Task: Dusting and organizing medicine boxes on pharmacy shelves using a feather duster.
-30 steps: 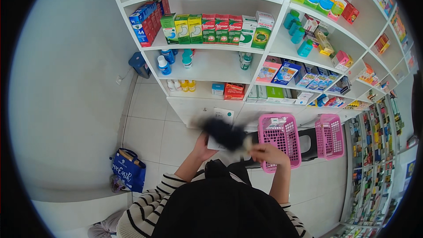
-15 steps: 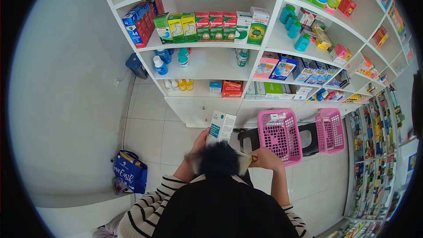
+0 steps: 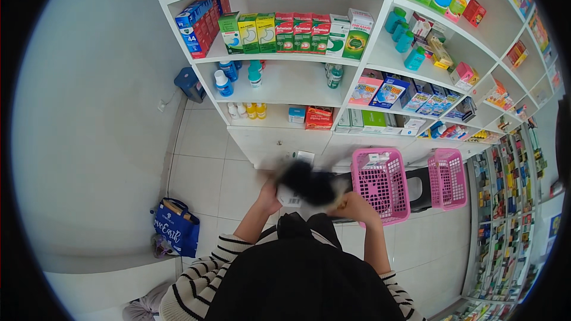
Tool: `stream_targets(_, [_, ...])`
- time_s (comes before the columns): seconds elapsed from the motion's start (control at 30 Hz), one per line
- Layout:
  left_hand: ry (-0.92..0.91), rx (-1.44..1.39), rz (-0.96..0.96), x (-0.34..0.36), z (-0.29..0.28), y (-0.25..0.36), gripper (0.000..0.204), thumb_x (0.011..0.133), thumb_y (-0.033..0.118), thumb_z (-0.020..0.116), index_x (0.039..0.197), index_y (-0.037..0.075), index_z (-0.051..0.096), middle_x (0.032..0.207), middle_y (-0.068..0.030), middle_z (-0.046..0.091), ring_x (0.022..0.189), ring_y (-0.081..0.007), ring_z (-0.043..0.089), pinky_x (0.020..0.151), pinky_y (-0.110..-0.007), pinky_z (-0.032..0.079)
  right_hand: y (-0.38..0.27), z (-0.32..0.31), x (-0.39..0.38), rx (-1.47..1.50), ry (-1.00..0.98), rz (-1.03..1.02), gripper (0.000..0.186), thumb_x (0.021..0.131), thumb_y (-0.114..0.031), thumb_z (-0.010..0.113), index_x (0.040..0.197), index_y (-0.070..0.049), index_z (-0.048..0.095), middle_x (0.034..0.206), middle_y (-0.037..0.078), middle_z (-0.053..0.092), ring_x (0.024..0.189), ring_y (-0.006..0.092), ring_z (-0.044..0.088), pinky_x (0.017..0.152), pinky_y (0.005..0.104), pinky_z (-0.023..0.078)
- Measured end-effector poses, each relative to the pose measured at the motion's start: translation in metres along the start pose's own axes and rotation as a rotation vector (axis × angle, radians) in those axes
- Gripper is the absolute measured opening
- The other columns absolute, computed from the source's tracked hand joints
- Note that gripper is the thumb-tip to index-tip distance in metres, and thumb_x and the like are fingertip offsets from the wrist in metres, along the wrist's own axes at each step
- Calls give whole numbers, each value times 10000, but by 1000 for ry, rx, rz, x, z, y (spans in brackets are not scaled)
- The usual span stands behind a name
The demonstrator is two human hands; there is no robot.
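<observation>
White corner shelving (image 3: 380, 9) packed with boxed goods: blue and red cartons (image 3: 199, 21) at the left end of the second shelf, then green, yellow and red boxes (image 3: 279, 32) in a row, a taller white-and-green box (image 3: 357, 35) at the right end. Shelf below holds small blue-capped bottles (image 3: 225, 83) and tiny yellow bottles (image 3: 256, 110), with a red-orange box (image 3: 319, 117) near the middle. The angled right wing has teal bottles (image 3: 404, 35) and blue-pink flat packs (image 3: 386, 92). Floor is pale tile (image 3: 202, 166), plain white wall on the left, a blue shopping bag (image 3: 172, 229) standing on the floor by it. Two pink plastic baskets: the near pink basket (image 3: 380, 184) just beside the hands with a small white item inside, the far pink basket (image 3: 447, 178) to its right, contents unclear. Left hand (image 3: 269, 195) and right hand (image 3: 354, 207) are raised in front of the chest, both closed on a white box (image 3: 291, 193) with a printed label; a blurred dark thing (image 3: 306, 181) covers most of it, what it is can't be told.
</observation>
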State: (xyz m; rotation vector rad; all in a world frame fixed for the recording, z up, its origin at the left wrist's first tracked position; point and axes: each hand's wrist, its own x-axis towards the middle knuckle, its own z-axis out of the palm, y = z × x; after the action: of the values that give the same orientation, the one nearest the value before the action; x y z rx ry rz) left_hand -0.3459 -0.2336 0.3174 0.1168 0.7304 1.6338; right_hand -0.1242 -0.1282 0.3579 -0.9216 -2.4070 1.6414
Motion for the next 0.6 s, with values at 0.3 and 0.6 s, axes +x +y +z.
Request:
stream_targets(0.3, [-188,1,-130,4,-25,0,468,926,391,335,1179,25,478,979,-81,589,863,-181,573,759,-317,470,-15,-1,0,-170,-60,-50,220,706,-184,702,754,6,602,527,50,492,519,99,444,503,272,380])
stream_targets(0.6, [-315,14,-88,-3,-2,7,586,915,459,286,1233,-15,416,1162,-167,534,1056,-321,540,909,-428,432,-4,8,9,402,415,73,203,759,-186,693,688,-16,609,529,-57,467,454,11,358,401,194,268])
